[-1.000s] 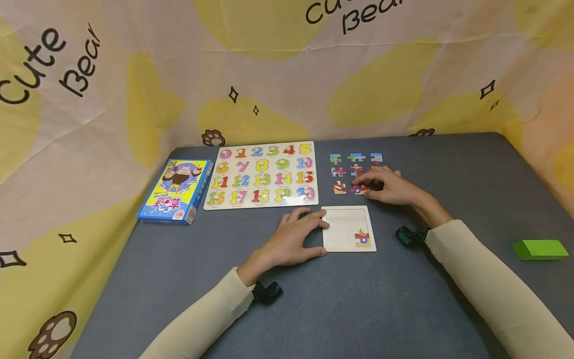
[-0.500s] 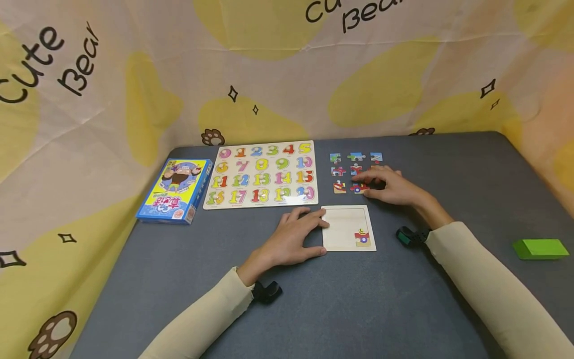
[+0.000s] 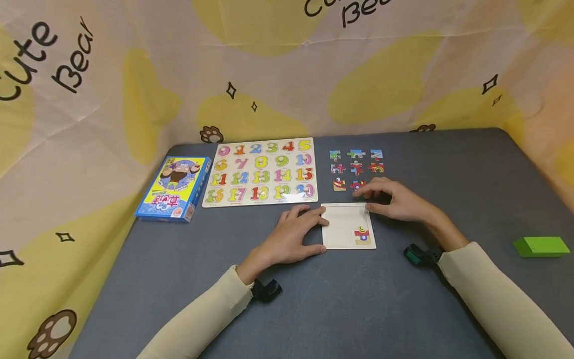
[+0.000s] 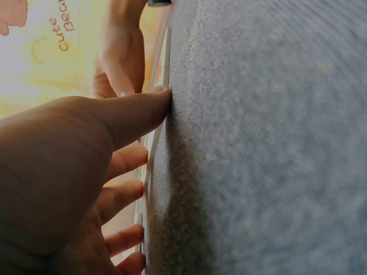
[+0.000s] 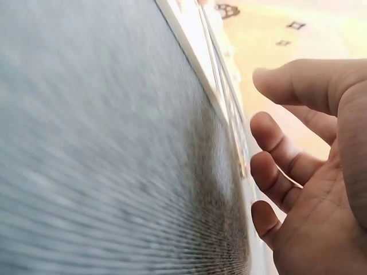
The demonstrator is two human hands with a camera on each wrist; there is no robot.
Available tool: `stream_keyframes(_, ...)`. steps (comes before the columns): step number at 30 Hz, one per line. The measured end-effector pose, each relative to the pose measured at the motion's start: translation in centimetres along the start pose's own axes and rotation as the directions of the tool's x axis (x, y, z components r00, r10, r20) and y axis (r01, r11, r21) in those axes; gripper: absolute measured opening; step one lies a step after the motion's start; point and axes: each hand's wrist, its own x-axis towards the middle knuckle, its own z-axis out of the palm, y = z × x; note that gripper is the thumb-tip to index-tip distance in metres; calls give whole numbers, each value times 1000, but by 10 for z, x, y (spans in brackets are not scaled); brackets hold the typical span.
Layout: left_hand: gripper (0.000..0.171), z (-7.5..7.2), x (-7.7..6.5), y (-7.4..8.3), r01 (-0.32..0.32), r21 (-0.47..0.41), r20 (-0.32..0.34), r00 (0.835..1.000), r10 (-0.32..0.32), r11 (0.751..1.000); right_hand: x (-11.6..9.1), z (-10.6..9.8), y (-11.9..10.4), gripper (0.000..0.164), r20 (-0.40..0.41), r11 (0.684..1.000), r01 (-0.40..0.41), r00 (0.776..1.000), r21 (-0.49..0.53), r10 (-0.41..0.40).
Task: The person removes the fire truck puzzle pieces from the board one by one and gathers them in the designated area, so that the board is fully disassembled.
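Observation:
A square cream puzzle board (image 3: 343, 227) lies on the grey table, with joined puzzle pieces (image 3: 362, 236) in its lower right corner. My left hand (image 3: 291, 237) rests at the board's left side, thumb and fingertips touching its edge with the fingers spread. In the left wrist view the thumb (image 4: 137, 114) presses on that edge. Above the board's upper right corner hovers my right hand (image 3: 399, 200), fingers loosely bent, thumb apart. The right wrist view shows nothing between its fingers (image 5: 275, 172). Just beyond lie rows of loose jigsaw pieces (image 3: 356, 168); the hand partly covers the lowest row.
A wooden number board (image 3: 260, 172) lies behind my left hand. Left of it is a blue and yellow box (image 3: 172, 188). A green block (image 3: 541, 247) sits at the far right. A patterned cloth (image 3: 278, 65) hangs behind the table.
My right hand has moved back from the loose pieces, toward me and slightly right, uncovering a piece at the right of the middle row. My left hand has stayed at the board's edge.

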Motion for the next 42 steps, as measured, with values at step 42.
stream_keyframes(42, 53, -1, 1, 1, 1, -7, -3, 1000, -1, 1000, -22, 13, -32, 37, 239, 996, 23, 971, -91, -1)
